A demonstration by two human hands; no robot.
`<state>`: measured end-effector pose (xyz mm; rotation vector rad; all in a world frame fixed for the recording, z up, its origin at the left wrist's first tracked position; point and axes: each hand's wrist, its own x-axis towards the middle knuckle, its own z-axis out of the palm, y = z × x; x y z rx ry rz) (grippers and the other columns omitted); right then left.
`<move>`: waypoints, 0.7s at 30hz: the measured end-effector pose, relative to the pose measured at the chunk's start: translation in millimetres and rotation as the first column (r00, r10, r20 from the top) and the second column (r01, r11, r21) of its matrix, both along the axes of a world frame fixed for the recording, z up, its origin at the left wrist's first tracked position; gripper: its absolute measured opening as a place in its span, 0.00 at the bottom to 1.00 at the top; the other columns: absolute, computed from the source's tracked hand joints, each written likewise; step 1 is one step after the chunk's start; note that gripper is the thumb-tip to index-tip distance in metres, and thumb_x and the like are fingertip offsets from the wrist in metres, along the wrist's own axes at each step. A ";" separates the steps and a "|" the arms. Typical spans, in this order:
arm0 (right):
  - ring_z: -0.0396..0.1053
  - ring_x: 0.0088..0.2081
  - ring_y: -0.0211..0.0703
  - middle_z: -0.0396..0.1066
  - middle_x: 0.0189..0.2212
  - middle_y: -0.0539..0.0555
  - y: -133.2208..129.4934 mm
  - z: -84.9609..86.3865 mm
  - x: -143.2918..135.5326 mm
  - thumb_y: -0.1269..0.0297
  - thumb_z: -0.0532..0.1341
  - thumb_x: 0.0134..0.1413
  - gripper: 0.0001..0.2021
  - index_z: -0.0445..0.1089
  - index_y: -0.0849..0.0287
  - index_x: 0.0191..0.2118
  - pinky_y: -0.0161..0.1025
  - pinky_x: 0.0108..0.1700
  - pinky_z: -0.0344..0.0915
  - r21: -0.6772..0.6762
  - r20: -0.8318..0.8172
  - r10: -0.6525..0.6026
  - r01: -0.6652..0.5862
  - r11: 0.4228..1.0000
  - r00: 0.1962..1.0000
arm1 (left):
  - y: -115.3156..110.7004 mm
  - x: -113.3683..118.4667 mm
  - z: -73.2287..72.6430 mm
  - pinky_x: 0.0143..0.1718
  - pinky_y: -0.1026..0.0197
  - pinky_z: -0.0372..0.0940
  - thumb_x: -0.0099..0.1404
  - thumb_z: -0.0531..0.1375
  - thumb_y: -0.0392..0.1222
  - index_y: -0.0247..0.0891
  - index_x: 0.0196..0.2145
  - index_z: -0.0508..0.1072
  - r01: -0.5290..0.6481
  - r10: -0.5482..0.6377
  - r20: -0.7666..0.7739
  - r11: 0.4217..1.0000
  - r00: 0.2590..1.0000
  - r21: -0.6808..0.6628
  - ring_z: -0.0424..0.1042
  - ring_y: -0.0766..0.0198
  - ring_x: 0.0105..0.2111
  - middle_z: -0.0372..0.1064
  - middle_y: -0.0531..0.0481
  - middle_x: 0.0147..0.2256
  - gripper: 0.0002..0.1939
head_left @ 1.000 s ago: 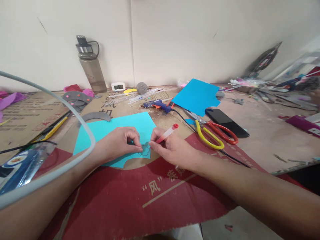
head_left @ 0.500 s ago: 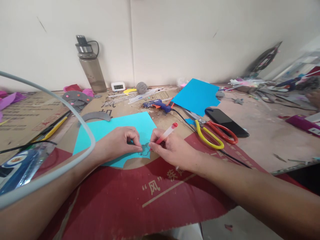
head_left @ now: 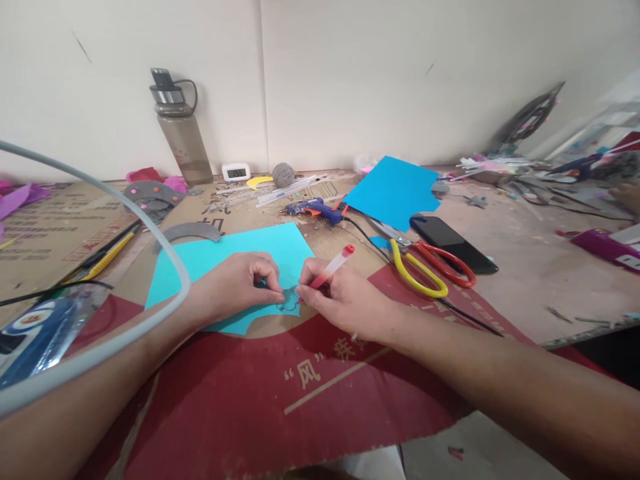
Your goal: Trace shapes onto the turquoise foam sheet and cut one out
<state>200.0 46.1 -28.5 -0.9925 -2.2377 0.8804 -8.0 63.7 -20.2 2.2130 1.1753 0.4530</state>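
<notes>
A turquoise sheet (head_left: 240,257) with a cut, notched lower edge lies on the cardboard before me. My right hand (head_left: 340,293) grips a red-capped pen (head_left: 333,265), its tip down at the sheet's lower right part. Beside the tip is a small dark curved outline (head_left: 289,300) on the turquoise surface. My left hand (head_left: 247,283) rests on the sheet with thumb and fingers pinched together at the outline's left side. Whatever sits under those fingertips is too small to make out.
Scissors (head_left: 420,263) with yellow and red handles lie right, against a black phone (head_left: 453,243). Behind are a blue sheet (head_left: 393,190), a glue gun (head_left: 317,210) and a bottle (head_left: 185,143). A pale tube (head_left: 170,257) crosses the left foreground. Another person's hand (head_left: 627,197) shows far right.
My right hand and the pen have shifted very slightly left along the outline. My left hand stays in the same place.
</notes>
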 end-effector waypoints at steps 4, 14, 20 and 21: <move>0.61 0.26 0.36 0.64 0.22 0.47 -0.4 0.7 -0.4 0.67 0.55 0.57 0.06 0.62 0.58 0.29 0.33 0.30 0.57 0.001 0.011 0.001 -0.001 1.000 1.000 | 0.6 -0.5 -0.6 0.33 0.65 0.61 0.55 0.63 0.43 0.38 0.24 0.75 0.015 -0.015 0.007 1.000 1.000 -0.005 0.68 0.67 0.31 0.70 0.53 0.29 0.07; 0.61 0.26 0.36 0.64 0.22 0.47 -1.5 0.2 -1.5 0.67 0.55 0.57 0.05 0.62 0.58 0.29 0.34 0.30 0.56 -0.012 0.000 0.010 -0.010 1.000 1.000 | 2.0 -0.2 -0.6 0.33 0.64 0.61 0.55 0.63 0.44 0.37 0.22 0.73 0.015 -0.014 0.016 1.000 1.000 -0.026 0.68 0.66 0.30 0.69 0.53 0.28 0.09; 0.57 0.24 0.34 0.58 0.21 0.45 4.5 -2.5 1.5 0.65 0.55 0.58 0.07 0.60 0.58 0.28 0.33 0.27 0.55 -0.048 -0.192 -0.055 0.046 0.998 0.980 | 0.0 -0.5 0.1 0.34 0.64 0.61 0.56 0.63 0.46 0.38 0.24 0.74 -0.003 0.004 0.021 0.999 1.000 -0.034 0.69 0.66 0.31 0.70 0.53 0.29 0.09; 0.56 0.23 0.34 0.57 0.21 0.45 6.1 -2.9 1.6 0.64 0.55 0.58 0.08 0.60 0.58 0.29 0.33 0.27 0.54 -0.071 -0.226 -0.083 0.068 0.995 0.971 | -0.4 -0.7 0.0 0.34 0.64 0.62 0.56 0.63 0.46 0.38 0.23 0.74 -0.006 0.007 0.029 0.999 1.000 -0.033 0.69 0.66 0.31 0.70 0.53 0.29 0.09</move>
